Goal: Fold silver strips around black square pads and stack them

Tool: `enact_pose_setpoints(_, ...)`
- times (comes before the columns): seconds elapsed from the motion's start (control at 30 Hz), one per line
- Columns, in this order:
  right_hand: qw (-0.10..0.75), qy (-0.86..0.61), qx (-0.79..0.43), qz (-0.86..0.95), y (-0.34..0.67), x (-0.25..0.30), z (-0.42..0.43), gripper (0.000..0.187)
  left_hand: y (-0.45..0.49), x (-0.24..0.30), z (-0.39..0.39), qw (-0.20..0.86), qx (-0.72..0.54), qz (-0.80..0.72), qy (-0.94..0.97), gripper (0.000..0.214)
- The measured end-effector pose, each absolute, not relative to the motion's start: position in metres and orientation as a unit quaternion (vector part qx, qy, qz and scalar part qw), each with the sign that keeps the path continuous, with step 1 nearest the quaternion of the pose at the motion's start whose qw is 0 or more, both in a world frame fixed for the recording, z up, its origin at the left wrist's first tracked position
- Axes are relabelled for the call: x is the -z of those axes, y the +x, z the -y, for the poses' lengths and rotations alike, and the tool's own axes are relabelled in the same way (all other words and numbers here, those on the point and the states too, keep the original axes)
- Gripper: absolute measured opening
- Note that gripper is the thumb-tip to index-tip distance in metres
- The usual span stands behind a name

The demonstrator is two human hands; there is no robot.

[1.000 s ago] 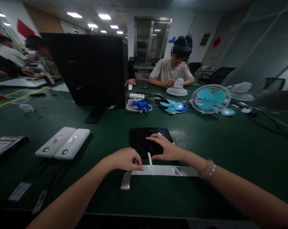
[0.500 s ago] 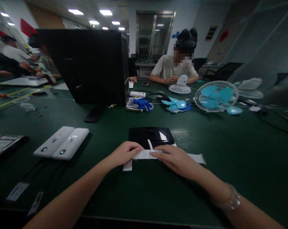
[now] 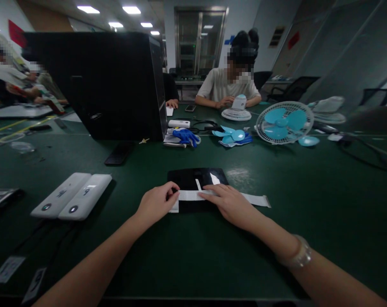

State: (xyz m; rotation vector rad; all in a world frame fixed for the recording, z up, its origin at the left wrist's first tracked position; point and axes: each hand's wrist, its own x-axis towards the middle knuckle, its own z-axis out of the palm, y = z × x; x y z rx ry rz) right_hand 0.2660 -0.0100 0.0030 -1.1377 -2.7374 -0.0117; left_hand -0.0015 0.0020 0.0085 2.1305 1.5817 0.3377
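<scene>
A white flat ribbon cable (image 3: 188, 195) lies across a glossy black panel (image 3: 180, 175) on the green table. Its right end (image 3: 257, 200) reaches past the panel. At the left, the cable turns down in a short folded tail (image 3: 174, 207). My left hand (image 3: 156, 202) is closed in a pinch at this fold, thumb and forefinger on the cable. The fingers of my right hand (image 3: 227, 202) lie stretched over the cable's middle, resting on it. A thin white strip (image 3: 198, 184) sticks up from the cable above my right fingertips.
Two white power-bank-like units (image 3: 71, 196) stand at left, near a dark phone (image 3: 119, 154). Behind are a large black case (image 3: 97, 85), blue-and-white gloves (image 3: 183, 137), blue fan blades (image 3: 230, 134) and a fan (image 3: 284, 122). Opposite, a person (image 3: 225, 87) handles another fan part.
My left hand has shifted left along the cable to the fold, and less of the folded tail shows. My right fingers stay on the cable. The camera view has turned slightly right.
</scene>
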Motion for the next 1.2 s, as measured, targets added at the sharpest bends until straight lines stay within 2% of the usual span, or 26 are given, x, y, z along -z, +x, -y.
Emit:
enact_pose_setpoints(0.13,0.065,-0.39,-0.02,0.918,0.265,-0.002,0.014,0.054,-0.001,-0.005,-0.003,0.223,-0.092,-0.574,0.783,0.029)
enact_pose_setpoints(0.3,0.079,-0.394,0.001,0.916,0.259,-0.005,0.018,0.043,0.001,-0.003,-0.001,0.172,-0.055,-0.575,0.798,0.027)
enact_pose_setpoints(0.4,0.08,-0.392,0.015,0.916,0.255,-0.005,0.02,0.043,0.001,-0.003,0.0,0.161,-0.052,-0.579,0.798,0.03)
enact_pose_setpoints(0.53,0.08,-0.395,0.022,0.915,0.255,-0.001,0.023,0.045,-0.001,-0.005,0.0,0.145,-0.063,-0.576,0.802,0.03)
enact_pose_setpoints(0.7,0.081,-0.396,0.021,0.914,0.256,0.0,0.024,0.05,-0.004,-0.007,-0.001,0.182,-0.082,-0.577,0.792,0.028)
enact_pose_setpoints(0.9,0.073,-0.392,0.01,0.917,0.256,-0.005,0.023,0.042,-0.012,-0.005,-0.009,0.204,-0.172,-0.63,0.729,0.041)
enact_pose_setpoints(1.03,0.077,-0.396,-0.021,0.915,0.26,-0.006,0.021,0.049,-0.022,0.007,-0.021,0.285,-0.246,-0.631,0.679,0.047)
enact_pose_setpoints(1.2,0.079,-0.419,-0.054,0.903,0.27,-0.001,0.013,0.072,-0.027,0.019,-0.031,0.323,-0.281,-0.627,0.651,0.044)
